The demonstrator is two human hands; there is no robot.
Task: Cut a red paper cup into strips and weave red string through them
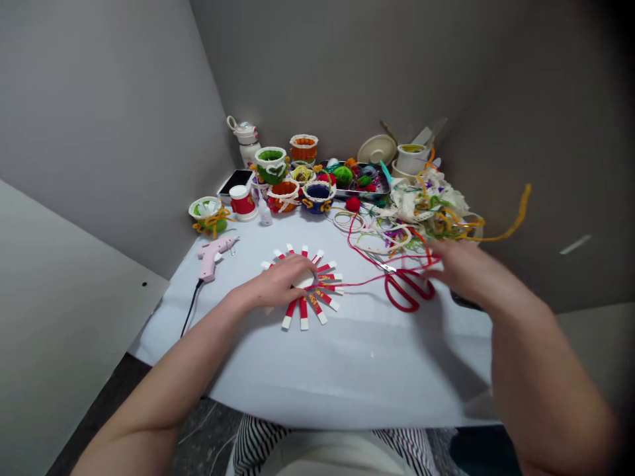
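Near the middle of the white table lies a cut paper cup [313,311], its red and white strips spread out like rays. My left hand [282,280] rests over its left side and centre, fingers curved round the middle ring. Red yarn [364,283] runs from the cup to the right, toward my right hand [454,268], which is raised beyond the scissors, its fingers pressed together on the yarn. Red-handled scissors [404,301] lie just left of and below my right hand. A red yarn ball [352,203] sits farther back.
A pink glue gun [212,258] with a black cable lies at the left. Behind stand decorated yarn cups [272,165], a white bottle [248,144] and a tray of yarn balls [384,188]. Tangled yarn scraps [439,205] are heaped at the back right.
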